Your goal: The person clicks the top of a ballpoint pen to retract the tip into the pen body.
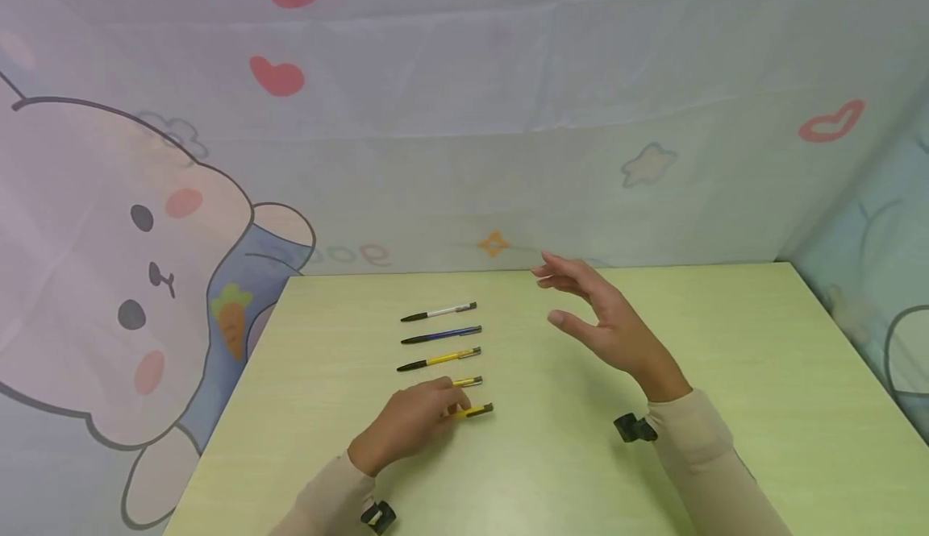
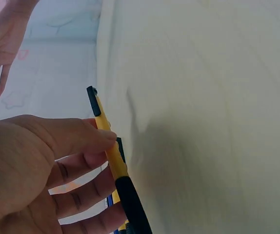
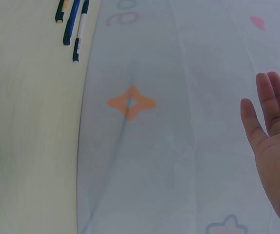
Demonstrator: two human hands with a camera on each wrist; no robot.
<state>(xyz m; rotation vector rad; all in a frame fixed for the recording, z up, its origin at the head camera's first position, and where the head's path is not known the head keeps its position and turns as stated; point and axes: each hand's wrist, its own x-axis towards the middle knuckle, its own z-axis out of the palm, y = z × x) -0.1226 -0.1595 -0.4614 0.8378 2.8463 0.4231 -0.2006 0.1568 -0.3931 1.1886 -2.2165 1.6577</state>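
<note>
My left hand (image 1: pixel 412 421) pinches a yellow pen (image 2: pixel 111 155) with a black grip between thumb and fingers, low over the near part of the table. In the head view the pen's clip end sticks out to the right of the fingers. Just beyond lies another yellow pen (image 1: pixel 468 381), partly hidden behind that hand. Farther back, roughly parallel, lie a third yellow pen (image 1: pixel 444 358), a blue pen (image 1: pixel 444 334) and a white pen (image 1: pixel 443 312), their black tips pointing left. Raised above the table on the right, my right hand (image 1: pixel 610 318) holds nothing, its fingers extended and thumb apart.
The pale wooden table (image 1: pixel 726 334) ends at the back against a hanging cloth (image 1: pixel 464 173) printed with hearts, stars and a cartoon animal. This cloth also runs along the left side, and another printed cloth (image 1: pixel 871 254) hangs on the right.
</note>
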